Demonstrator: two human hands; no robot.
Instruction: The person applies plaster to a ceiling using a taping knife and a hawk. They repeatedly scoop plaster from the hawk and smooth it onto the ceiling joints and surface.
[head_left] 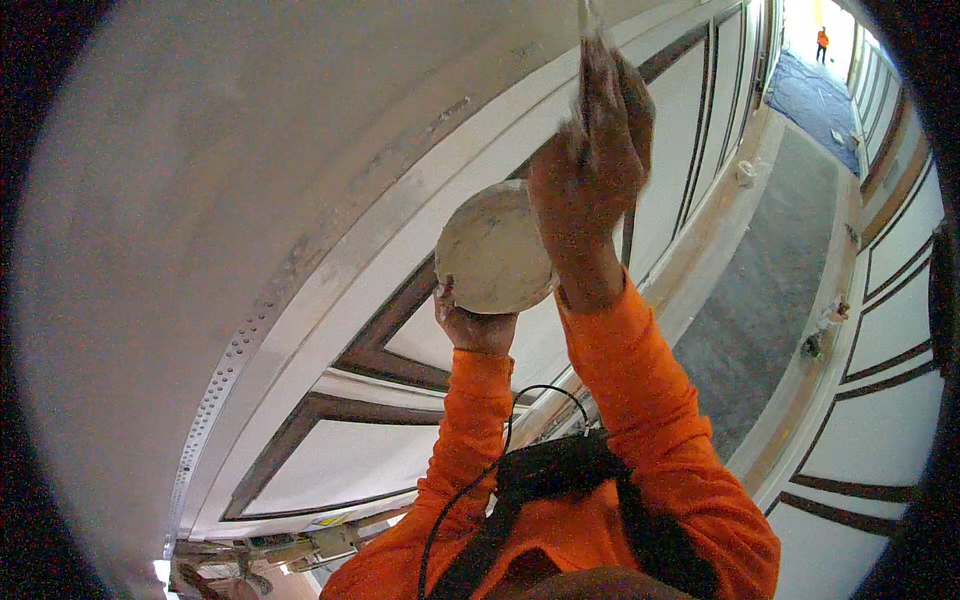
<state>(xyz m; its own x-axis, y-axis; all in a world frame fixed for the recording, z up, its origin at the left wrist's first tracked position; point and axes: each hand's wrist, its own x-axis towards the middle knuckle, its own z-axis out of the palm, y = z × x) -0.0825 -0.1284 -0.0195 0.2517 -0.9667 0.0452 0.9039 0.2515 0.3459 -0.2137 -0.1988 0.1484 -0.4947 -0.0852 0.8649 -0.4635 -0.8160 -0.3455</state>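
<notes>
My left hand (474, 328) grips a round plaster bowl (495, 250) from its near side, fingers curled at its rim. The bowl's face is tan and crusted with plaster. I cannot tell how deep it is. My right hand (598, 165) is raised beyond the bowl to the right, closed on a thin plaster-smeared tool (591, 18) that points up. Motion blurs the tool and it runs out at the top edge, so its exact kind is hidden. Above and to the left spreads a grey-brown plastered surface (230, 150), apart from the bowl.
A perforated metal strip (220, 375) edges the plastered surface. White wall panels with dark trim (350, 460) line the left; similar panels (860, 430) stand right. A grey floor runner (770, 280) leads to blue sheeting (810, 105), where a distant person (822, 44) stands. Debris (825, 325) lies by the right wall.
</notes>
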